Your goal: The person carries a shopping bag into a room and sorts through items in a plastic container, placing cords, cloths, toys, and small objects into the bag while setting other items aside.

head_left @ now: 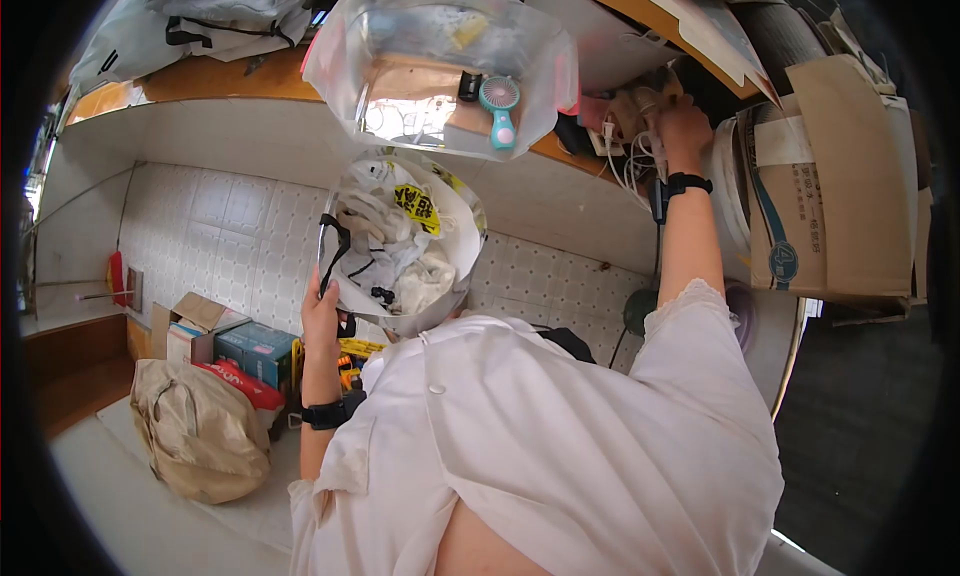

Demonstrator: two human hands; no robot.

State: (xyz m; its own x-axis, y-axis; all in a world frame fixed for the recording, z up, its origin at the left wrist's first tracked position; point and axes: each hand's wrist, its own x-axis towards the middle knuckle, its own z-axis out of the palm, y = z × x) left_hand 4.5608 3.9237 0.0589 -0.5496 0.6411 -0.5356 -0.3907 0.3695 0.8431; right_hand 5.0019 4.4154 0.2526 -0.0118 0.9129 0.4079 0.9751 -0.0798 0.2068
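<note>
My left hand [320,311] is closed on the near left edge of a white bin [462,251], beside a black strap [335,238] that hangs over the rim. Crumpled white plastic bags and a yellow-black wrapper [417,208] fill the bin. Out to the right, my right hand [684,126] reaches into clutter on the shelf, fingers curled by a brownish item and white cables [632,166]. What those fingers hold, if anything, I cannot make out. Between the hands, at the back, a clear plastic tub [350,46] contains a turquoise handheld fan [500,106] and a small black object [469,86].
An open cardboard box [830,196] stands at the right, close to my right forearm. Lower left are a beige bag [200,431], a teal box [258,351] and a red packet [245,384]. Grey-white bags [235,11] lie at the upper left.
</note>
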